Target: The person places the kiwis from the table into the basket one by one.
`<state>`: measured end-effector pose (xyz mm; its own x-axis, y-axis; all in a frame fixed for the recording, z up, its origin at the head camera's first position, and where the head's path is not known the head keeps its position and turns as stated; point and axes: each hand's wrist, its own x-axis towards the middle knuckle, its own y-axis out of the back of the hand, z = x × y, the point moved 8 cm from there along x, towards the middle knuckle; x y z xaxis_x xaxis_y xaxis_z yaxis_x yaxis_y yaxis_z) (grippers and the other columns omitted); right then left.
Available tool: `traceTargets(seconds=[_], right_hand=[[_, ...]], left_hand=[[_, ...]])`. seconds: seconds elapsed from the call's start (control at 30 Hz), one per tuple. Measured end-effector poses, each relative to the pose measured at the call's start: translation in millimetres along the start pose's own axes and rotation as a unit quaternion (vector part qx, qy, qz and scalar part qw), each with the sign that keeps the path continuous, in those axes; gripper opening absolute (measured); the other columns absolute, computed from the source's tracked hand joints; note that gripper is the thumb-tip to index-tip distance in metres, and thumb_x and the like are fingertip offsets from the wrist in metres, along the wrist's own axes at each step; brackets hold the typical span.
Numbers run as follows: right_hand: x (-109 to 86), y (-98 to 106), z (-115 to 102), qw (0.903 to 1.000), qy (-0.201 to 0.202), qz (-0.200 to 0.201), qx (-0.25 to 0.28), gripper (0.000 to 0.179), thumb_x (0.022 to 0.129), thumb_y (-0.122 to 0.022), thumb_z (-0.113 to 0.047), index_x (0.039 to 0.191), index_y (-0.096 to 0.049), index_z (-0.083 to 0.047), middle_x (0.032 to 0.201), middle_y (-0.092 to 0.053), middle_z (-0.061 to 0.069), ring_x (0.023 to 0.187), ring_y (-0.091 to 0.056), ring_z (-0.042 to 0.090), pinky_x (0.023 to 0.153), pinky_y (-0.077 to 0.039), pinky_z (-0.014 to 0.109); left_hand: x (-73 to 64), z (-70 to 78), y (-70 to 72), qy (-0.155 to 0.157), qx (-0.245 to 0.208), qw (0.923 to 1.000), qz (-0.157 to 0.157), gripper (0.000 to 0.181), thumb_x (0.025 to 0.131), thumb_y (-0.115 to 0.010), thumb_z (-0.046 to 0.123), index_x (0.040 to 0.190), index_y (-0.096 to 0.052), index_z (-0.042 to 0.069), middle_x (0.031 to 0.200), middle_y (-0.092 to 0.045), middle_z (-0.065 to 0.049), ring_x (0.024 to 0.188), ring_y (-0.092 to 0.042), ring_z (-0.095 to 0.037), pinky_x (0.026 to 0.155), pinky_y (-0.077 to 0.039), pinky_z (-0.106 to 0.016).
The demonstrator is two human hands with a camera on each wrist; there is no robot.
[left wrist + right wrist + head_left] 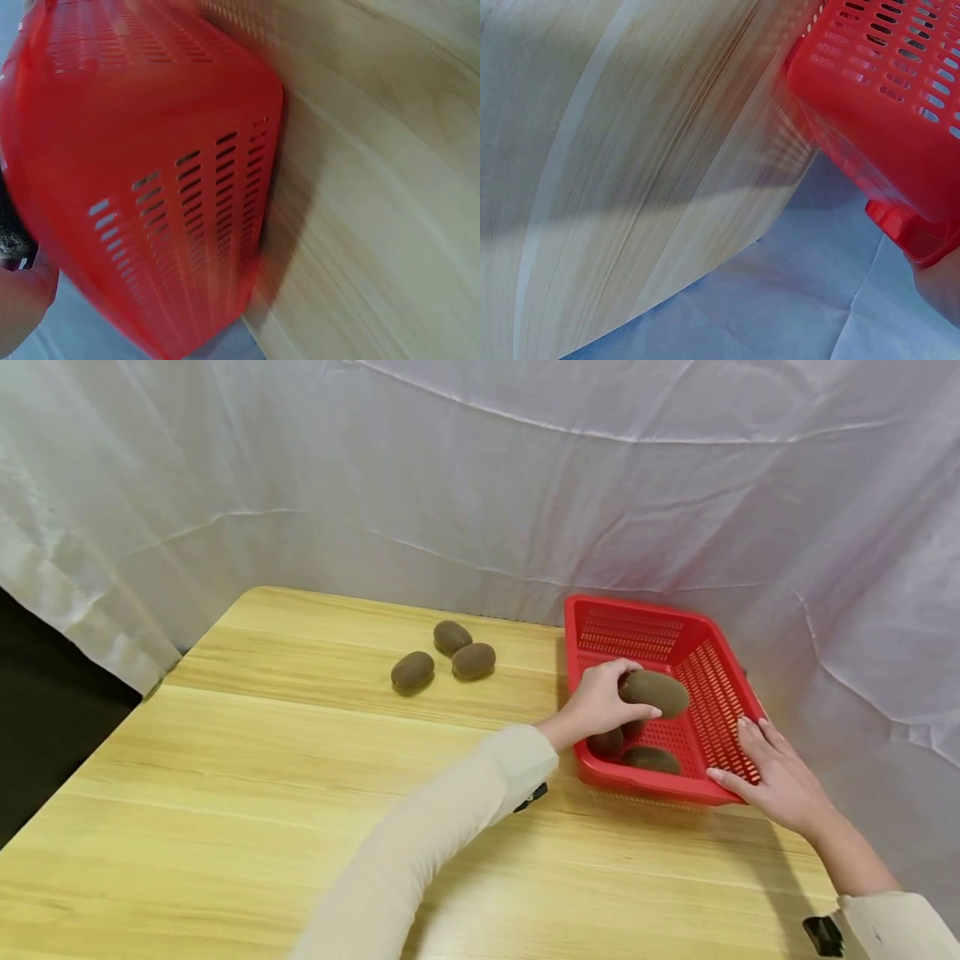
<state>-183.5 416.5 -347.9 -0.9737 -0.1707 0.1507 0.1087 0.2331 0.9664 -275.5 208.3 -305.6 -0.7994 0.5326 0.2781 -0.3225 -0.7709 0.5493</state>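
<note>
Okay, so there's a person at a wooden table [262, 777] with both hands busy around a red basket [652, 787] over toward the right side. The left hand [596, 700] has a kiwi [658, 692] pinched between thumb and fingers, and that kiwi sits inside the outline of the basket's rim, over the stuff in there. Can't tell from the left wrist view how each finger lies, since the basket wall fills most of it, but the head view shows the pinch fine.

The right hand [780, 781] is on the near right corner of the basket. Its thumb is spread away from the fingers and rests on the front rim, while the fingers it shows lie on the side rim, pretty straight. The rest of those fingers are hidden, so no idea about them.

Inside the basket there's a front kiwi [651, 760] near the front wall, a corner kiwi [605, 741] at the near left, and a partly covered kiwi [634, 727] beneath the held one. Three more lie on the table left of the basket: a back kiwi [452, 637], a right-hand kiwi [473, 661] just beside it, and a left-hand kiwi [412, 671] slightly apart. Behind everything hangs a pale curtain [450, 485].
</note>
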Motion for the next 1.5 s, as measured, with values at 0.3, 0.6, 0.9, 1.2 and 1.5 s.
traceTargets(seconds=[0.3,0.6,0.9,1.2,1.5], right_hand=[[1.2,0,-2,1.0000,-0.005,-0.003,0.004,0.082,0.090,-0.055,-0.041,0.142,-0.018,0.012,0.146,-0.018,0.035,0.143,0.003,0.038,0.114,-0.001,0.057],[3.2,-1,-4,1.0000,-0.001,0.002,0.000,0.082,0.090,-0.055,-0.041,0.142,-0.020,0.011,0.146,-0.019,0.033,0.143,0.002,0.038,0.114,-0.003,0.056],[4.5,-2,-5,1.0000,-0.003,-0.001,0.001,0.081,0.090,-0.055,-0.041,0.142,-0.020,0.011,0.147,-0.019,0.033,0.143,0.002,0.038,0.114,-0.003,0.057],[2.0,-1,-2,1.0000,0.001,0.005,0.005,0.081,0.090,-0.055,-0.041,0.141,-0.021,0.011,0.146,-0.020,0.034,0.143,0.003,0.038,0.115,0.000,0.054],[-0.5,0,1,0.9999,-0.008,-0.005,0.007,0.081,0.090,-0.055,-0.041,0.142,-0.020,0.010,0.146,-0.020,0.034,0.142,0.003,0.039,0.111,-0.005,0.062]], left_hand=[[10.7,-2.4,-25.0,0.012,0.076,0.9965,-0.034,0.056,0.079,-0.074,0.033,0.126,-0.052,0.012,0.118,-0.061,0.001,0.103,-0.057,-0.008,0.079,-0.046,-0.011],[12.6,-0.8,-44.4,0.010,0.153,0.9854,-0.074,0.052,0.082,-0.071,0.025,0.128,-0.051,0.014,0.121,-0.057,0.001,0.110,-0.054,-0.009,0.081,-0.046,-0.013],[11.6,-2.3,-50.7,0.005,0.183,0.9801,-0.077,0.024,0.089,-0.059,0.007,0.112,-0.062,0.012,0.110,-0.062,0.001,0.101,-0.057,-0.006,0.074,-0.044,-0.007],[8.7,3.7,-45.8,-0.041,0.171,0.9799,-0.094,0.025,0.090,-0.060,0.013,0.114,-0.062,0.010,0.114,-0.063,-0.001,0.100,-0.057,-0.007,0.076,-0.043,-0.008],[1.4,12.7,-25.0,-0.083,0.150,0.9826,-0.071,0.027,0.089,-0.061,0.017,0.115,-0.062,0.010,0.114,-0.063,-0.001,0.102,-0.058,-0.007,0.082,-0.043,-0.007]])
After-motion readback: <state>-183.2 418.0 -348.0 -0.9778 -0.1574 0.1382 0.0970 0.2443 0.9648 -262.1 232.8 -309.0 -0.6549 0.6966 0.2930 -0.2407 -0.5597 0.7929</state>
